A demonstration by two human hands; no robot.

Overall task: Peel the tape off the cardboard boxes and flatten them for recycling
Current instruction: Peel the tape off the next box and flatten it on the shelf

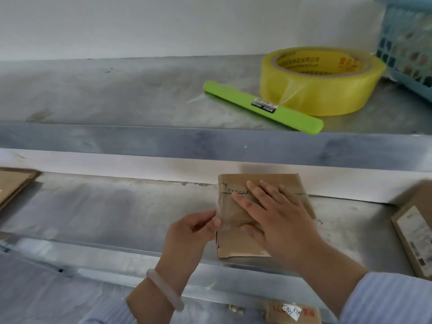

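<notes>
A small brown cardboard box (pixel 236 244) lies on the lower metal shelf (pixel 112 211), its top crossed by clear tape (pixel 228 213). My right hand (pixel 275 218) rests flat on the box top, fingers spread, pressing it down. At the box's left edge, my left hand (pixel 194 232) pinches the loose end of the clear tape between thumb and fingers. A pale bangle sits on my left wrist.
On the upper shelf (pixel 117 94) lie a green utility knife (pixel 264 106), a yellow tape roll (pixel 320 80) and a blue basket (pixel 406 50). Flat cardboard (pixel 14 185) sits far left, a labelled box (pixel 413 232) at right, and another box (pixel 292 312) below.
</notes>
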